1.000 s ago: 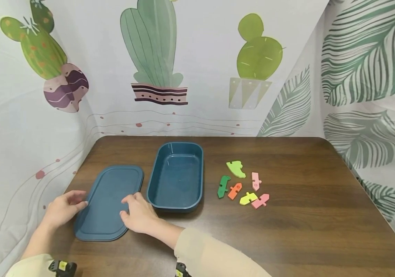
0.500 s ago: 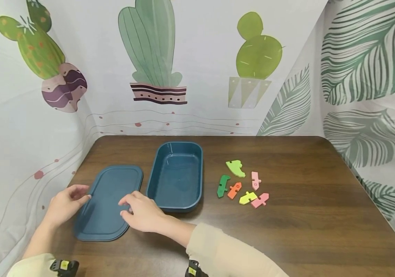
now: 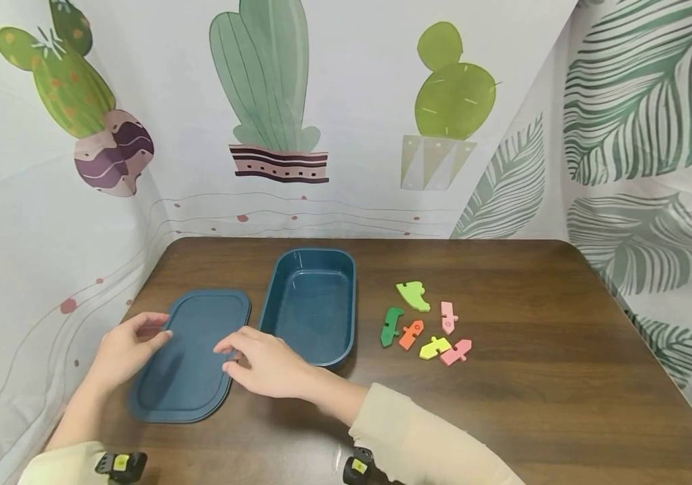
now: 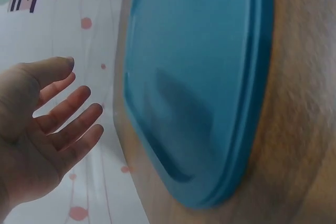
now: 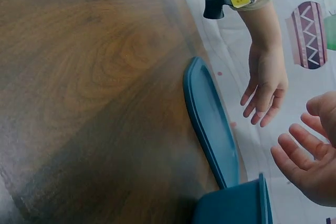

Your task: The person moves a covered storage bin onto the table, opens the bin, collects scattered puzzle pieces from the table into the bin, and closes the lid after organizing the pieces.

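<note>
Blue lid [image 3: 194,364] lies flat on the tabletop [image 3: 534,377], just left of the box [image 3: 316,310]. Your left hand [image 3: 126,349] and right hand [image 3: 270,365] hang above its long sides, both empty, fingers loose. Any grip looks best taken on both rims together; the box may crowd your right hand. Coloured puzzle pieces [image 3: 410,335] lie right of the box.

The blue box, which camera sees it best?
The head view: you see inside the blue box, though the right hand hides a corner. The right wrist view shows just a piece; the left wrist view shows none.
</note>
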Tool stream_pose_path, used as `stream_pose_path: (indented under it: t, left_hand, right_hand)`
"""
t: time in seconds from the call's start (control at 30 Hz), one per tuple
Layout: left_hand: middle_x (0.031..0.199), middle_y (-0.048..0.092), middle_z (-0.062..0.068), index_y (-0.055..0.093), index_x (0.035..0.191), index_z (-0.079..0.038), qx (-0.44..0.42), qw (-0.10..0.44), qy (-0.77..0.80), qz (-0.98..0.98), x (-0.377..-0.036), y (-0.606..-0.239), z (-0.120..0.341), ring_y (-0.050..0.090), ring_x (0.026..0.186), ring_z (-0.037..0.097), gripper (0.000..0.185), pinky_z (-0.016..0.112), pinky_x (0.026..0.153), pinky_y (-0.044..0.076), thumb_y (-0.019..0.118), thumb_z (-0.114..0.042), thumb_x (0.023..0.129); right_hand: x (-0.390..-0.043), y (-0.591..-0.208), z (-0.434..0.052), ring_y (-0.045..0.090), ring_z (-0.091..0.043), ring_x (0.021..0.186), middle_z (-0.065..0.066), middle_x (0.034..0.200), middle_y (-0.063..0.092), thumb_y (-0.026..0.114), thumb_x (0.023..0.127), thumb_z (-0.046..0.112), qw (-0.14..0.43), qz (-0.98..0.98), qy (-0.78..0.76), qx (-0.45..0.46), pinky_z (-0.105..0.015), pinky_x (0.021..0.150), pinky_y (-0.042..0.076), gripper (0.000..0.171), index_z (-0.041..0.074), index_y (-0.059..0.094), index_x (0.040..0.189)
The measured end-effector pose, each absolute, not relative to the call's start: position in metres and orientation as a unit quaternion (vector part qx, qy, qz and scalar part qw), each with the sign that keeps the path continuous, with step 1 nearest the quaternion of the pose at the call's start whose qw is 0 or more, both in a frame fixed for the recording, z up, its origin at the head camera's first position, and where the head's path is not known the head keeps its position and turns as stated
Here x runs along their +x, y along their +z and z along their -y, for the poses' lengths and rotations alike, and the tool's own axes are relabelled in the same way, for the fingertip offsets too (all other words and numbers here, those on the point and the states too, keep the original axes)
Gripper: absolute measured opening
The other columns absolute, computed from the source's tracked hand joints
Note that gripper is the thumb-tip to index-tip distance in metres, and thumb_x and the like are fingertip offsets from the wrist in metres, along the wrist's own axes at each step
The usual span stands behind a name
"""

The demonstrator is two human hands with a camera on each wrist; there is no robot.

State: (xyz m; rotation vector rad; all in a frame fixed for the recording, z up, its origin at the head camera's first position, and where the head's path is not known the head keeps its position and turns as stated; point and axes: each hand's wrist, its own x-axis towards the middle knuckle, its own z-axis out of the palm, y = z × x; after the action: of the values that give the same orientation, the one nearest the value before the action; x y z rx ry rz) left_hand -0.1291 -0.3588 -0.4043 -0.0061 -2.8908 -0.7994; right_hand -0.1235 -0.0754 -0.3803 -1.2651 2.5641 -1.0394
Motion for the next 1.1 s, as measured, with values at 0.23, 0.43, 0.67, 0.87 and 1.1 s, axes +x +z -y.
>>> stream_pose_path:
  t: [0.23,0.43,0.67,0.87,1.1]
  left_hand:
    - [0.114,0.061,0.023,0.056,0.118,-0.004,-0.022,0.066,-0.298,0.952,-0.132,-0.398,0.342,0.059,0.1,0.041,0.038,0.047,0.075,0.052,0.059,-0.029,0.09]
    - [0.119,0.059,0.019,0.056,0.12,-0.006,-0.037,0.075,-0.307,0.948,-0.137,-0.395,0.328,0.057,0.105,0.038,0.038,0.051,0.083,0.048,0.059,-0.03,0.09]
    - [0.117,0.06,0.018,0.057,0.12,-0.007,-0.049,0.08,-0.33,0.939,-0.141,-0.392,0.311,0.059,0.102,0.038,0.039,0.047,0.078,0.052,0.06,-0.031,0.089]
    - [0.116,0.061,0.018,0.056,0.122,-0.009,-0.041,0.069,-0.355,0.931,-0.143,-0.395,0.299,0.06,0.102,0.037,0.039,0.045,0.074,0.054,0.059,-0.031,0.089]
    - [0.117,0.061,0.019,0.055,0.123,-0.009,-0.032,0.052,-0.374,0.926,-0.146,-0.398,0.287,0.059,0.105,0.038,0.041,0.046,0.074,0.054,0.058,-0.033,0.09]
  right_hand:
    - [-0.128,-0.376,0.062,0.052,0.003,0.099,0.011,0.116,0.055,0.053,0.093,0.027,0.022,-0.838,-0.331,-0.433,-0.008,0.08,0.04,0.029,0.022,0.056,0.121]
    - [-0.133,-0.37,0.049,0.05,0.002,0.098,0.011,0.113,0.054,0.053,0.092,0.026,-0.001,-0.839,-0.324,-0.438,-0.01,0.08,0.04,0.03,0.023,0.056,0.122]
    - [-0.137,-0.368,0.034,0.051,-0.003,0.103,0.009,0.117,0.054,0.051,0.093,0.028,-0.012,-0.846,-0.32,-0.427,-0.016,0.084,0.043,0.031,0.024,0.055,0.123]
    - [-0.14,-0.371,0.02,0.051,-0.006,0.108,0.009,0.119,0.054,0.051,0.093,0.026,-0.014,-0.85,-0.316,-0.42,-0.021,0.088,0.045,0.03,0.023,0.055,0.123]
    - [-0.146,-0.373,0.0,0.053,-0.006,0.105,0.006,0.116,0.056,0.056,0.091,0.022,-0.032,-0.846,-0.344,-0.406,-0.021,0.086,0.046,0.03,0.019,0.056,0.121]
